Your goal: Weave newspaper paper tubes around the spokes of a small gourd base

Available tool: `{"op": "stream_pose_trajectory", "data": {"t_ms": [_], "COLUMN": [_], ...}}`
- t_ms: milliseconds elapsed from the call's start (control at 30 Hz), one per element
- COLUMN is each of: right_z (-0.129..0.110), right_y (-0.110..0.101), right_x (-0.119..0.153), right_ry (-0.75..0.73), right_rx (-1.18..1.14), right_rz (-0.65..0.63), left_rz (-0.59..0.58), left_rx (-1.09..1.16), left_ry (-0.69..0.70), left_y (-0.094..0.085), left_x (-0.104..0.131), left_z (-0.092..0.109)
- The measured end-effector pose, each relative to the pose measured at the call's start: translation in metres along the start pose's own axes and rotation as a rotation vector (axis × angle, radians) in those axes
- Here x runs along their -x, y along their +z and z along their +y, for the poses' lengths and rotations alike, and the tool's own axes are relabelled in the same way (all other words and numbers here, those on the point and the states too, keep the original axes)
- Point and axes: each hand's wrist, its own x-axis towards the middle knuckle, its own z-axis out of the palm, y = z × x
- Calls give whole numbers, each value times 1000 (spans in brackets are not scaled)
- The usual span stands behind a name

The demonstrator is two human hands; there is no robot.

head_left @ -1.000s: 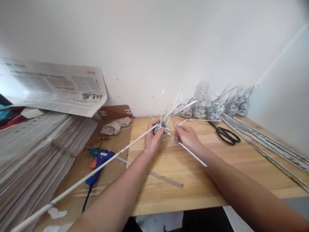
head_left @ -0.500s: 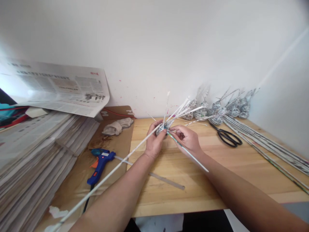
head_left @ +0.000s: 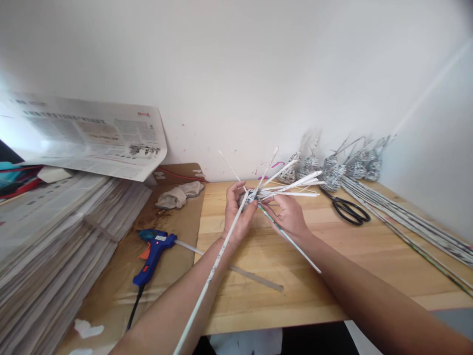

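A small woven paper piece point(head_left: 244, 198) is held above the wooden table point(head_left: 266, 310), with white paper sticks point(head_left: 283, 171) fanning out to the upper right. My left hand point(head_left: 238, 212) is wrapped round the piece, thumb on its front. Close beside it, my right hand point(head_left: 288, 214) has its fingers pinched at the base of the sticks, by a green and white paper strip point(head_left: 290, 240) that slants down to the right. One long white paper stick point(head_left: 210, 276) runs from the piece down over my left forearm. The fingertips of my right hand are partly hidden.
Black scissors point(head_left: 351, 211) lie right of my hands, near long paper sticks point(head_left: 402, 219). Several woven pieces point(head_left: 334, 175) stand by the wall. On the left are a blue glue gun point(head_left: 155, 256), a glove point(head_left: 179, 194) and stacked newspapers point(head_left: 62, 236).
The woven piece has turned in my hands. Its sticks lean further right, and the long stick's lower end has swung right. The green and white strip's free end is slightly lower.
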Motion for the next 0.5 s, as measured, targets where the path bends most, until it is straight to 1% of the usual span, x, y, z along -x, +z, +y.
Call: {"op": "stream_pose_trajectory", "data": {"t_ms": [133, 200, 367, 500], "right_z": [-4, -5, -8, -8], "right_y": [4, 4, 1, -1], "right_x": [4, 5, 3, 3], "right_ry": [101, 123, 140, 157], "right_rx": [-176, -236, -258, -297], "right_rz": [-41, -44, -33, -66], "left_rz": [5, 10, -43, -67], "left_rx": [18, 22, 83, 108], "left_ry": [-51, -95, -255, -281], "left_y": [1, 1, -1, -1], "left_x": [0, 0, 0, 1], "left_z": [2, 2, -1, -2]}}
